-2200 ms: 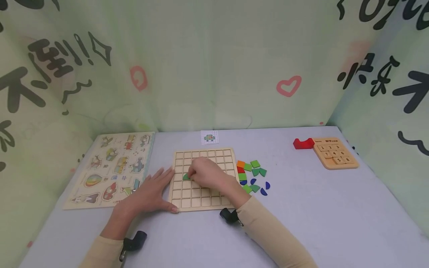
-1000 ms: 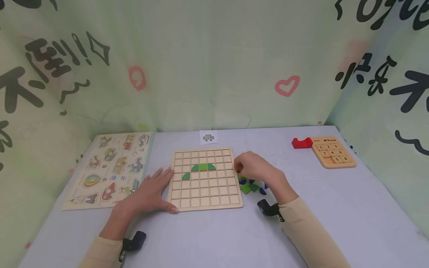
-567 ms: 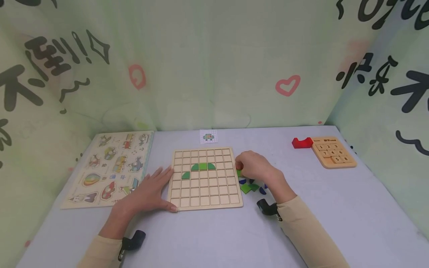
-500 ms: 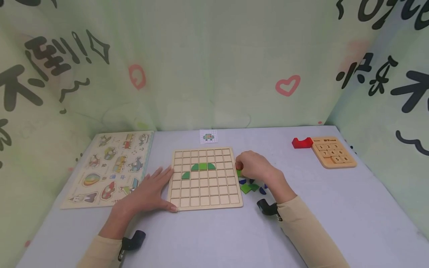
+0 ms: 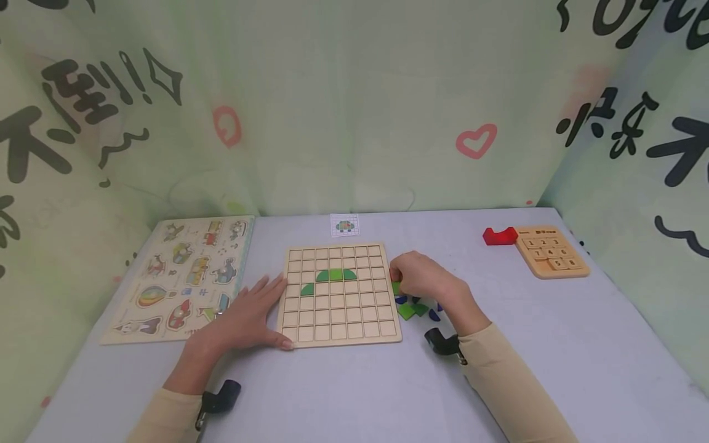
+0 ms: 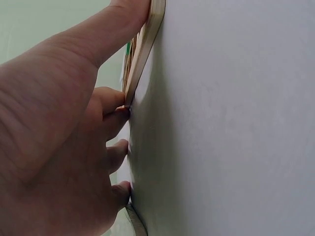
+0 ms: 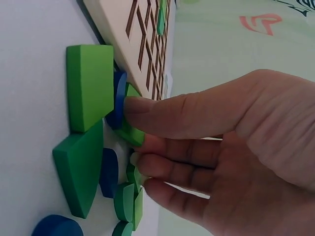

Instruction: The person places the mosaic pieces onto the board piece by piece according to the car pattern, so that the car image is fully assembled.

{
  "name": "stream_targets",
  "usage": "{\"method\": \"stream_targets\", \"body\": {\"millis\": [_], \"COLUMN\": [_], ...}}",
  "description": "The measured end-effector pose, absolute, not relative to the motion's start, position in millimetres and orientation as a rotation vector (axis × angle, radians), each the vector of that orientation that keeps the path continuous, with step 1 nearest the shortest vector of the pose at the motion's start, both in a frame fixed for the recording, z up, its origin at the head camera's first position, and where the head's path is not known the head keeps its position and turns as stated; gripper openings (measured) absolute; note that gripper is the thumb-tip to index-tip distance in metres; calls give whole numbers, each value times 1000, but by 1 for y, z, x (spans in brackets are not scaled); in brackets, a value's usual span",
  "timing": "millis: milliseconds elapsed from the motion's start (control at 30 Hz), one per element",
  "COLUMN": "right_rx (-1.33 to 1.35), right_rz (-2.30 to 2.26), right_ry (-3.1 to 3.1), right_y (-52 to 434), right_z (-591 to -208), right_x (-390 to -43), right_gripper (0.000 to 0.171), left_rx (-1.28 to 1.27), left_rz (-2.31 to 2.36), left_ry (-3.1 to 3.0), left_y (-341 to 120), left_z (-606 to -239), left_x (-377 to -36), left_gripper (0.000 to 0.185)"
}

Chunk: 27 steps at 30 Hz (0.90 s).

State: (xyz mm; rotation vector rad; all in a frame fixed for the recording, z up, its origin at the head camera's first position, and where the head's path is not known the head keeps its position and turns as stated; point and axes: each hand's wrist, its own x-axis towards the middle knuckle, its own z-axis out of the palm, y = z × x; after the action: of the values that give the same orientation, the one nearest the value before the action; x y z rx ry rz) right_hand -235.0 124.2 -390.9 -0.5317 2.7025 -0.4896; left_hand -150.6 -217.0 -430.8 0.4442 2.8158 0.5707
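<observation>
A wooden grid board (image 5: 338, 319) holds a light green square block (image 5: 335, 275) between two darker green quarter-round blocks, with another green quarter-round (image 5: 307, 289) lower left. My left hand (image 5: 246, 323) lies spread along the board's left side, its thumb (image 6: 118, 19) on the near corner. At the right edge, my right hand (image 5: 423, 277) reaches into the loose blocks, fingers bent. In the right wrist view, its thumb (image 7: 167, 115) overlaps a light green block (image 7: 129, 132) beside a blue half-round (image 7: 117, 98). I cannot tell whether it grips one.
Near the right hand lie a light green block (image 7: 88, 88), a dark green block (image 7: 81, 167) and several others. A small pattern card (image 5: 344, 225) is behind the board. A picture puzzle board (image 5: 188, 252) stands left; a red piece (image 5: 500, 236) and a wooden number board (image 5: 551, 252) sit far right.
My right hand has moved from over the grid board rightward to the loose blocks, uncovering the green blocks in the grid, and has since stayed almost still. The left hand has kept its place.
</observation>
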Motion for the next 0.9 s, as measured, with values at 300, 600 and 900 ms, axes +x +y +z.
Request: {"method": "stream_targets", "body": {"millis": [300,600,900], "right_rx": [-602,-750,-891], "right_rz": [-511,-673,-816], "right_ry": [2736,2735,2661], "right_y": [125,113,79], "right_z": [-388,-382,-390], "right_x": [-237,-234,-232], "right_gripper": [17,10,9], "left_rx": [436,424,413], "left_rz": [574,579,569], "left_ry": [2810,2802,2802], "left_y": [-216,-216,-217], "left_z": [-432,-431,-433], "left_x": [-151,-151,-151], "left_gripper": [131,132,133]}}
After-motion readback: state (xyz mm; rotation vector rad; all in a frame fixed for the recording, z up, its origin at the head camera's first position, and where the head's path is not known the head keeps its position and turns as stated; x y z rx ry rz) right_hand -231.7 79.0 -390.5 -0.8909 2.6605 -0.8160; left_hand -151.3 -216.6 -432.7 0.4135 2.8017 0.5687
